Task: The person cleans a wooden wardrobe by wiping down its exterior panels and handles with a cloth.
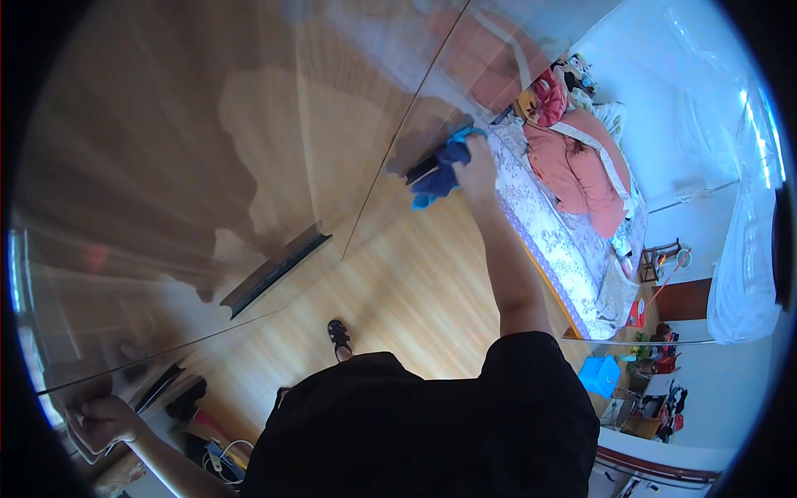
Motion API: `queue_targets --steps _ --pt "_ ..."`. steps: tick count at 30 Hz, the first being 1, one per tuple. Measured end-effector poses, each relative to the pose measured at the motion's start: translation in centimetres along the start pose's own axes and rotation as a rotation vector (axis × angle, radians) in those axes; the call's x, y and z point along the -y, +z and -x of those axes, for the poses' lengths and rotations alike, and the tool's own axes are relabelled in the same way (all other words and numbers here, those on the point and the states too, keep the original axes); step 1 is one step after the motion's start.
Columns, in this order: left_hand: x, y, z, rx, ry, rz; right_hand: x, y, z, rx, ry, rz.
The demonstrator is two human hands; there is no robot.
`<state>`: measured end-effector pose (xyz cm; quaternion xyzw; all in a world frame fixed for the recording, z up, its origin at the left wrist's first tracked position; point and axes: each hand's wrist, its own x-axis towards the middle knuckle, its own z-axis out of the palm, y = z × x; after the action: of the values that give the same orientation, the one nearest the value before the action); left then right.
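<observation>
My right hand is closed around a bunched cloth, dark blue with bright blue edges. The cloth lies against a dark handle on the glossy brown wardrobe door and covers part of it. At the lower left, my left hand is closed with its fingers curled, beside the wardrobe's edge. What it grips, if anything, I cannot make out. A longer dark handle runs along the neighbouring door panel, and another dark handle sits close to my left hand.
To the right stands a bed with a floral sheet and a pink quilt. A blue box is beyond its foot. White cables and assorted items lie at lower left. My sandalled foot is on the wooden floor.
</observation>
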<state>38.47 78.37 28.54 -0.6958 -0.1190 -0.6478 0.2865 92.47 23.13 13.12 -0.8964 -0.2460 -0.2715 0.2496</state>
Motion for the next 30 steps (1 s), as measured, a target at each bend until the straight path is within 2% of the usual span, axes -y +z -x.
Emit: queue_targets --steps 1,4,7,10,11,14,17,20,23,26,30 --pt "-0.4 0.3 -0.2 -0.023 0.006 -0.04 -0.9 -0.4 -1.1 0.017 0.067 -0.016" --pt "-1.3 0.5 -1.2 -0.03 0.023 -0.071 -2.9 -0.2 -2.1 -0.016 0.036 0.004" --pt "-1.0 0.4 -1.2 -0.027 0.05 -0.079 -6.7 1.2 -2.9 -0.183 0.03 0.134" --pt "-0.1 0.7 -1.1 -0.028 0.077 -0.053 -8.4 2.2 -4.7 -0.205 0.283 -0.03" --pt "-0.3 0.4 -1.1 -0.002 0.081 -0.091 -8.9 2.2 -4.8 -0.134 0.393 -0.057" --pt "-2.0 0.2 -1.3 0.019 0.03 -0.089 -18.7 7.0 -4.5 -0.007 0.746 -0.409" --pt "-1.4 0.6 -0.9 -0.065 0.078 -0.078 -9.1 1.3 -5.1 -0.174 0.737 -0.165" --pt "-0.6 0.9 0.1 -0.116 0.082 -0.077 -3.5 -0.4 -4.1 -0.343 0.051 0.302" --pt "-0.6 1.1 -0.2 -0.143 0.115 -0.069 0.1 0.4 -2.1 -0.137 0.106 0.276" --pt "0.7 0.5 0.6 -0.096 0.086 -0.098 1.9 -0.7 -0.2 -0.007 -0.059 0.234" --pt "0.7 -0.1 0.3 0.002 0.064 -0.123 -1.2 -1.7 -0.9 0.069 -0.171 0.316"
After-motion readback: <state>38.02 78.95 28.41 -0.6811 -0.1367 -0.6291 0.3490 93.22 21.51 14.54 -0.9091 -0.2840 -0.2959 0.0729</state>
